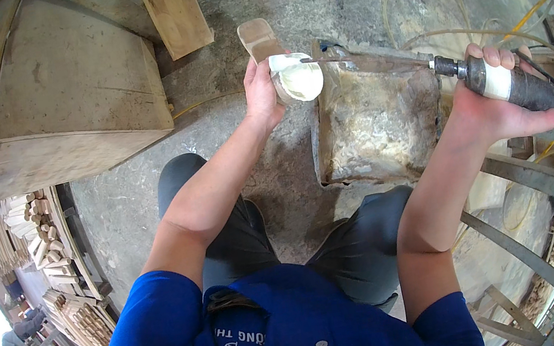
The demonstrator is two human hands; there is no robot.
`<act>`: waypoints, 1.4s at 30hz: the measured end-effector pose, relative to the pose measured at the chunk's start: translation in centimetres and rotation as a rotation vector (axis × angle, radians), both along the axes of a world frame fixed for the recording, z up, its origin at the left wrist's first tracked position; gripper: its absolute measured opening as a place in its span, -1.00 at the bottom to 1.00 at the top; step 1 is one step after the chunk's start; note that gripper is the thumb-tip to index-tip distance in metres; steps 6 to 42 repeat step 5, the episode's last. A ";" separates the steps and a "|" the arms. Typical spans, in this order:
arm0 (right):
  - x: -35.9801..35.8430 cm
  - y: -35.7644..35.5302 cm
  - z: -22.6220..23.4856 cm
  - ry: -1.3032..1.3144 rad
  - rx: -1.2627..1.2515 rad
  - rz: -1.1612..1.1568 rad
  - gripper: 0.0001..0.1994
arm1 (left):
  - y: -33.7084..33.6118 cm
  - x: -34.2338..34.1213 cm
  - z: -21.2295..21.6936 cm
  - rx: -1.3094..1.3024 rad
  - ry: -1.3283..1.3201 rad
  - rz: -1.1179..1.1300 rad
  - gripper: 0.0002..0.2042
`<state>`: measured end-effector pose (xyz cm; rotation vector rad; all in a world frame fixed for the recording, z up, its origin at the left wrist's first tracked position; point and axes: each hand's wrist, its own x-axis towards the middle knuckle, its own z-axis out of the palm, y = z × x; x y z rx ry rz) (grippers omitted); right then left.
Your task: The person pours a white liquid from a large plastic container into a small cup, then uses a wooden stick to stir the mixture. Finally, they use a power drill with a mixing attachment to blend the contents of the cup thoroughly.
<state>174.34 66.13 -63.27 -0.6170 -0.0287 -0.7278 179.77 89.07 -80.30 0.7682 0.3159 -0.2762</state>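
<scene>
My left hand (pixel 261 94) grips a wooden piece (pixel 259 38) whose near end is coated with thick white paste (pixel 299 78). My right hand (pixel 496 106) is wrapped around a dark cylindrical air tool (pixel 520 86). A long thin metal blade (pixel 360 60) runs from the tool's front to the white-coated end and touches it. Both hands are held out over a stained, crusted block (pixel 374 126) on the concrete floor. My knees in dark trousers and a blue shirt fill the lower middle.
A large curved wooden panel (pixel 76 95) stands at the upper left, a small board (pixel 178 14) leaning behind it. Stacks of short wooden pieces (pixel 55 270) lie at the left. Yellowish hoses (pixel 455 24) trail across the floor at upper right. Metal frame bars (pixel 518 251) cross at the lower right.
</scene>
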 end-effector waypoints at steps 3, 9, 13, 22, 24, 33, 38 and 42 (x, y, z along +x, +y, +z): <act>-0.1 -0.2 0.0 -0.003 0.027 0.010 -0.13 | 0.1 0.0 -0.4 0.088 -0.010 -0.017 -0.70; -0.2 -0.4 0.0 -0.017 0.034 0.024 -0.13 | 0.1 0.0 -0.9 0.138 -0.027 -0.019 -0.67; -0.2 -0.4 0.0 -0.017 0.034 0.024 -0.13 | 0.1 0.0 -0.9 0.138 -0.027 -0.019 -0.67; -0.2 -0.4 0.0 -0.017 0.034 0.024 -0.13 | 0.1 0.0 -0.9 0.138 -0.027 -0.019 -0.67; -0.2 -0.4 0.0 -0.017 0.034 0.024 -0.13 | 0.1 0.0 -0.9 0.138 -0.027 -0.019 -0.67; -0.2 -0.4 0.0 -0.017 0.034 0.024 -0.13 | 0.1 0.0 -0.9 0.138 -0.027 -0.019 -0.67; -0.2 -0.4 0.0 -0.017 0.034 0.024 -0.13 | 0.1 0.0 -0.9 0.138 -0.027 -0.019 -0.67; -0.2 -0.4 0.0 -0.017 0.034 0.024 -0.13 | 0.1 0.0 -0.9 0.138 -0.027 -0.019 -0.67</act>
